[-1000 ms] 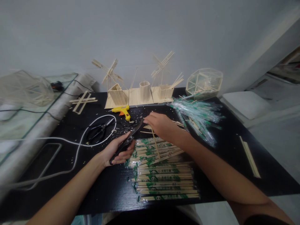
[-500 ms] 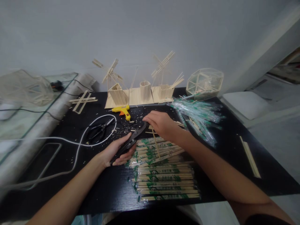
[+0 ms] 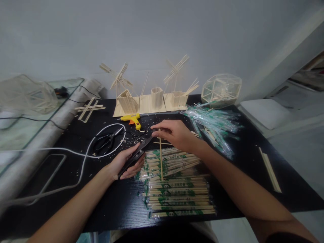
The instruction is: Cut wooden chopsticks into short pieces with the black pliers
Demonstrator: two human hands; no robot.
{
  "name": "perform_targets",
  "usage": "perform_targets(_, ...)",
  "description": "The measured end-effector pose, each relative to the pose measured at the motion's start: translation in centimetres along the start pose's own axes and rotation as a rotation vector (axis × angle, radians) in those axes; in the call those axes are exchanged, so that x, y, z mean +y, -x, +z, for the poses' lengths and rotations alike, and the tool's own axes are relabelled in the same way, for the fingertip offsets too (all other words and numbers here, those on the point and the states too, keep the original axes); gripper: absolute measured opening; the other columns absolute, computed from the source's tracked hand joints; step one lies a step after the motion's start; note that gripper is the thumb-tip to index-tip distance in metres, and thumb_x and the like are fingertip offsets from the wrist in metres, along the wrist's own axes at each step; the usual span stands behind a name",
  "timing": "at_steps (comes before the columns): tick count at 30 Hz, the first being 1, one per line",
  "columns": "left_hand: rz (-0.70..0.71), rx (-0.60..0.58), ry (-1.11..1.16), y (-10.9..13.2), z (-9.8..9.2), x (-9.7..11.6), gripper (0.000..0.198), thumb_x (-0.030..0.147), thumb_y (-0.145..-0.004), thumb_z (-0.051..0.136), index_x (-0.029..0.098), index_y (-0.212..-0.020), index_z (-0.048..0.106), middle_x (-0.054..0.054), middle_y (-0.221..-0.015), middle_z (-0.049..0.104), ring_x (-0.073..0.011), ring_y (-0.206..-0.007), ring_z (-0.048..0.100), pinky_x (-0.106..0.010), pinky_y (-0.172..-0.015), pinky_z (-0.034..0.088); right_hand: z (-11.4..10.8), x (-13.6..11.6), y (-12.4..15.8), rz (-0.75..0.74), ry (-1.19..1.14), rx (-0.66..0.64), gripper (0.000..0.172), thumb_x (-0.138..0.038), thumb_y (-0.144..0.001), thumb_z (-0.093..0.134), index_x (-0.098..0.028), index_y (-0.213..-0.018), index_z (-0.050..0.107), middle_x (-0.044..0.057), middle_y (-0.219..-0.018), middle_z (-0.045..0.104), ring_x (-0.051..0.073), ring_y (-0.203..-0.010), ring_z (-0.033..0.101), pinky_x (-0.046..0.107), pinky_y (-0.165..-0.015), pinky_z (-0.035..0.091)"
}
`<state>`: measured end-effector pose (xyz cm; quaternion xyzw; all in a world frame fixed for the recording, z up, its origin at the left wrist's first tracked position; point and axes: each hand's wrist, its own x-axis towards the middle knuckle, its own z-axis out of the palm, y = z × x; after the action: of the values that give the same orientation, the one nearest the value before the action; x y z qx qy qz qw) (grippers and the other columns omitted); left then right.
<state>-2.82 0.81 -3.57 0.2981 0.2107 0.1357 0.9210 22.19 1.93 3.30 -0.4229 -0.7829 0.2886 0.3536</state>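
**Reader:** Largest items first?

**Legend:** Black table [image 3: 253, 162] under everything. On its near middle, a pile of wrapped chopsticks [image 3: 177, 190], laid in parallel rows. Behind the pile, against the wall, stick-built windmill models [image 3: 152, 99]. Behind and right of the pile, a faceted clear dome [image 3: 220, 89] and a heap of empty wrappers [image 3: 215, 123], probably pushed there to keep the middle free. Left of the pile, a looped white cable [image 3: 83, 158].

**Reader:** And the hands?

**Legend:** Left hand [image 3: 124, 163] at the pile's left edge, fingers closed firmly round the handles of black shears [image 3: 144, 146], blades angled up toward the other hand. Blades parted or together: cannot tell. Right hand [image 3: 174, 135] just behind the pile, thumb and fingertips pinching the far end of a bare chopstick [image 3: 161, 162]. Stick running back across the pile toward the wearer, far end right beside the blade tips. Likely held so for steadiness, with the pile serving as a rest.

**Reader:** Smaller things?

**Legend:** Left of the pile, inside the cable loop, black scissors [image 3: 106, 141], lying untouched. Behind the pile's left corner, a yellow glue gun [image 3: 131, 119], within easy reach. Between gun and pile, pale wood chips [image 3: 138, 133], scattered.
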Motion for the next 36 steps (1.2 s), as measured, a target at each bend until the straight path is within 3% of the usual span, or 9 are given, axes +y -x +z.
perform_targets(14,0.054,0.069,0.001,-0.14,0.22,-0.14,0.064,0.057,-0.101,0.033,0.012,-0.065,0.06,0.002,-0.039,0.045,-0.0066,-0.022,0.031,-0.016,-0.023,0.028,0.36,0.04,0.11,0.078,-0.1,0.009,0.033,-0.033,-0.093,0.063,-0.018,-0.121,0.074,0.004,-0.091,0.071,0.013,-0.068,0.063,0.029,-0.071,0.047)
perform_targets(26,0.044,0.115,-0.048,-0.22,0.04,-0.42,0.064,0.06,-0.099,0.036,0.012,-0.062,0.058,0.001,-0.036,0.043,-0.0079,-0.021,0.036,-0.017,-0.023,0.022,-0.09,-0.62,0.26,0.035,0.072,-0.007,0.033,-0.026,-0.093,0.056,-0.015,-0.119,0.074,0.008,-0.096,0.074,0.016,-0.073,0.061,0.03,-0.071,0.047)
perform_targets(32,0.034,0.132,-0.095,-0.23,-0.35,-0.58,0.068,0.063,-0.099,0.034,0.013,-0.057,0.056,0.001,-0.037,0.043,-0.0078,-0.021,0.035,-0.019,-0.023,0.019,0.26,-0.33,0.34,0.088,-0.029,0.007,0.03,-0.025,-0.092,0.058,-0.015,-0.116,0.074,0.01,-0.103,0.077,0.018,-0.08,0.069,0.032,-0.076,0.052)
perform_targets(36,0.033,0.168,-0.129,-0.24,-0.45,-0.72,0.069,0.064,-0.098,0.033,0.014,-0.057,0.054,0.002,-0.037,0.042,-0.0079,-0.021,0.034,-0.02,-0.023,0.018,0.5,-0.09,0.45,0.142,-0.107,-0.016,0.033,-0.023,-0.091,0.058,-0.011,-0.118,0.072,0.011,-0.096,0.076,0.018,-0.078,0.07,0.032,-0.075,0.054)
